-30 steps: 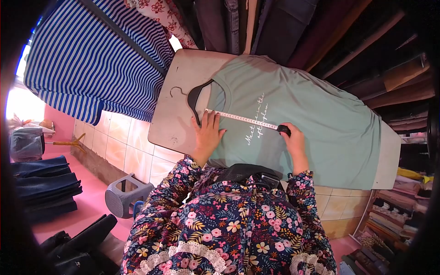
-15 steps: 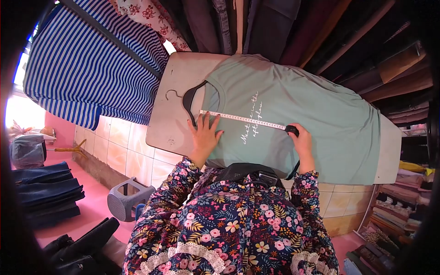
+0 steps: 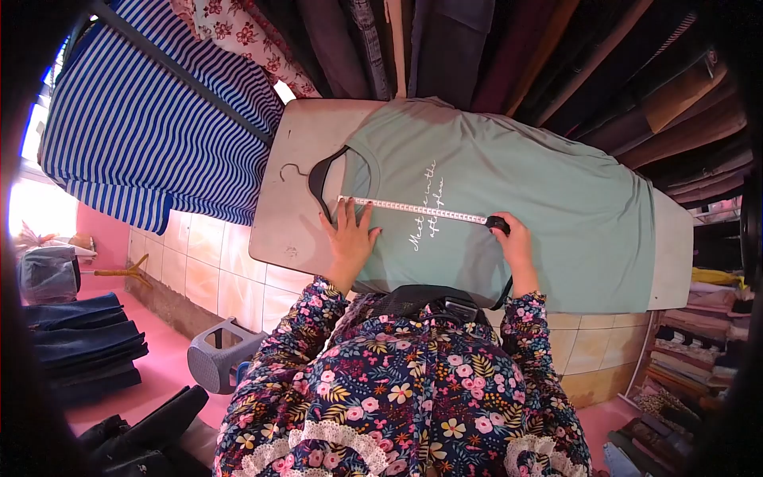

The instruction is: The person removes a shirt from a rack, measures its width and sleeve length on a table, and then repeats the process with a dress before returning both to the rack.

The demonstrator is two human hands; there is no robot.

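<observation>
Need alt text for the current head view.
A tape measure runs lengthwise over a green T-shirt, the person's left hand at its neck end, right hand holding its dark case. The shirt, a black hanger at its neck, lies on a pale table; blue-striped fabric hangs at picture left.

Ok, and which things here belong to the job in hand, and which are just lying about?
In the job: tape measure, left hand, right hand, green shirt, black hanger, table.
Just about: striped garment, grey stool, folded dark clothes.
</observation>
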